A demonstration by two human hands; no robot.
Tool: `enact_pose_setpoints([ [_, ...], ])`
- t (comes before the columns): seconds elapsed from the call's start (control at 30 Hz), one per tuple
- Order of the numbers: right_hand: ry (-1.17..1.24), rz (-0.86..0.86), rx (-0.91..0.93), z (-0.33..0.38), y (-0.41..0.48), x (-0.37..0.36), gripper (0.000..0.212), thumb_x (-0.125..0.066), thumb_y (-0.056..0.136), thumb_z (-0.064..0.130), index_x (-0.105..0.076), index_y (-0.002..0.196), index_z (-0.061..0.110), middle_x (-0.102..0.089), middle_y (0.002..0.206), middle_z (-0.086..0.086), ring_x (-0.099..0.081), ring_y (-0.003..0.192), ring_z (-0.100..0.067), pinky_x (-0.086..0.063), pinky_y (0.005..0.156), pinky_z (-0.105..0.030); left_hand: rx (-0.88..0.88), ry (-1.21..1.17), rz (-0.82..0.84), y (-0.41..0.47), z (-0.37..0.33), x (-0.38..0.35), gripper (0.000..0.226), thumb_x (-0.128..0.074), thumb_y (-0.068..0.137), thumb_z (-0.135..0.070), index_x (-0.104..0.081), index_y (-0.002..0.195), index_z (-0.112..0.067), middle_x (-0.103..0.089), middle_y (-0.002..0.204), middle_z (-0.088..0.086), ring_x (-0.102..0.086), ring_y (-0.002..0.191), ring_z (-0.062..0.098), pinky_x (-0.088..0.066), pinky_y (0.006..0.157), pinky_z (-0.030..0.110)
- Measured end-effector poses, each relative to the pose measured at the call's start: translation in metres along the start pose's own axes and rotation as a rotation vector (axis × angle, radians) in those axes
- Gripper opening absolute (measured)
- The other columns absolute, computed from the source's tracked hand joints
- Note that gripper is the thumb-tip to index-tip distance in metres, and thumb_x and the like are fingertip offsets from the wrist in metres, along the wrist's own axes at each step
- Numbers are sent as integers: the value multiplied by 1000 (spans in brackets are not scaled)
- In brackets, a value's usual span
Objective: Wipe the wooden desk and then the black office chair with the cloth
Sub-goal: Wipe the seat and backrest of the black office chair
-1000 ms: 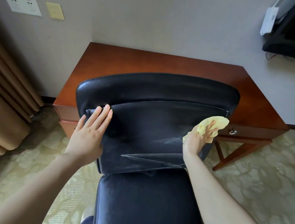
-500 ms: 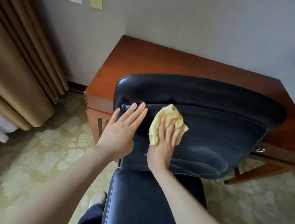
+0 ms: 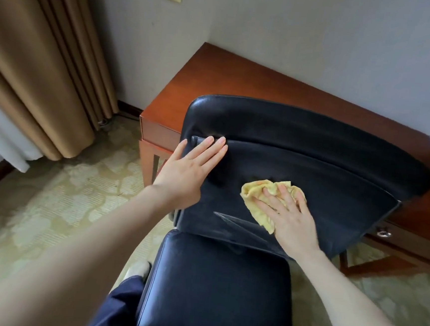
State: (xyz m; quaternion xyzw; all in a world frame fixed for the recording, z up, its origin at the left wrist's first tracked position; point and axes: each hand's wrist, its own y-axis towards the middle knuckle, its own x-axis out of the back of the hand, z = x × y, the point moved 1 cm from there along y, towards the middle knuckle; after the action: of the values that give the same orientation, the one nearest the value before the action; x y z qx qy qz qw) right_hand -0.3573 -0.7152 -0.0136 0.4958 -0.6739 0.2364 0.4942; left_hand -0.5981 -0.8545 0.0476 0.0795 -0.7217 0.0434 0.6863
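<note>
Two hands on the black office chair (image 3: 213, 287), which is pushed up against the wooden bench (image 3: 224, 77); left hand (image 3: 185, 172) lies flat on the upper left of the backrest (image 3: 325, 167), fingers straight and together, holding nothing; right hand (image 3: 291, 217) presses the crumpled yellow cloth (image 3: 254, 196) onto mid-backrest, fingers spread, nearly straight; chair's smooth shiny leather-look, bench glossy reddish wood, patterned carpet (image 3: 49, 200) underneath.

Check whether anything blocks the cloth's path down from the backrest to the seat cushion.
Nothing visible does. The right hand presses the cloth on the backrest; the seat cushion below is bare, and the left hand rests aside.
</note>
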Motion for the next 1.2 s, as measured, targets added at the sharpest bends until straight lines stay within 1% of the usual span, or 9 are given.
enact_pose_setpoints([
  [0.2,-21,123,-125,-32,-33,10,87,-85,58,7,-51,136,23,-48,142,-8,-38,133,-40,-21,110,-52,13,-55,-20,0,-6,-5,97,-49,81,-3,16,150,-23,33,148,-13,26,140,9,6,117,40],
  [0.4,1,64,-134,-31,-26,19,91,-82,58,1,-44,140,15,-43,144,-17,-32,134,-46,-25,110,-57,48,-237,-66,-21,-11,-28,102,-47,76,2,21,146,-26,34,146,-15,30,137,9,10,115,31],
  [0.57,102,-54,-117,-18,12,36,85,-75,72,2,-35,146,16,-27,152,-13,-11,139,-38,-17,111,-56,239,-351,-43,-62,-13,-65,101,-49,79,-4,27,141,-27,38,145,-13,31,140,12,8,119,31],
  [0.67,134,-143,-23,-2,53,53,86,-73,75,7,-28,148,19,-24,154,-11,-5,141,-35,-9,114,-52,314,-388,-8,-81,-10,-77,100,-48,79,-6,26,144,-24,43,142,-12,39,134,10,17,114,26],
  [0.77,110,-203,102,20,101,66,91,-76,72,10,-27,148,20,-26,154,-9,-12,142,-38,-1,115,-47,368,-422,-12,-91,-7,-82,100,-49,81,-7,30,140,-27,42,144,-12,39,134,12,18,113,27],
  [0.9,40,-243,206,62,136,73,78,-63,80,12,-28,148,26,-26,155,-3,-15,141,-38,-4,114,-50,409,-425,-28,-100,2,-84,101,-49,82,-10,33,137,-29,42,143,-13,40,133,9,25,108,22],
  [1.0,-84,-177,319,87,145,69,64,-46,86,20,-30,147,29,-20,157,-1,-6,143,-34,-2,115,-51,445,-422,-17,-105,10,-85,100,-50,82,-10,28,143,-25,42,141,-15,41,132,8,29,104,18],
  [1.1,-255,-42,492,112,143,57,54,-32,94,26,-30,148,23,-17,158,-3,3,146,-30,10,113,-52,487,-424,3,-108,14,-85,98,-49,83,-9,25,146,-23,42,141,-15,44,130,6,30,102,17],
  [1.2,-306,39,547,125,132,44,50,-29,96,24,-34,145,15,-23,156,-6,-2,146,-27,6,116,-48,498,-425,5,-111,17,-83,99,-47,82,-5,30,140,-27,41,142,-14,43,130,5,29,105,19],
])
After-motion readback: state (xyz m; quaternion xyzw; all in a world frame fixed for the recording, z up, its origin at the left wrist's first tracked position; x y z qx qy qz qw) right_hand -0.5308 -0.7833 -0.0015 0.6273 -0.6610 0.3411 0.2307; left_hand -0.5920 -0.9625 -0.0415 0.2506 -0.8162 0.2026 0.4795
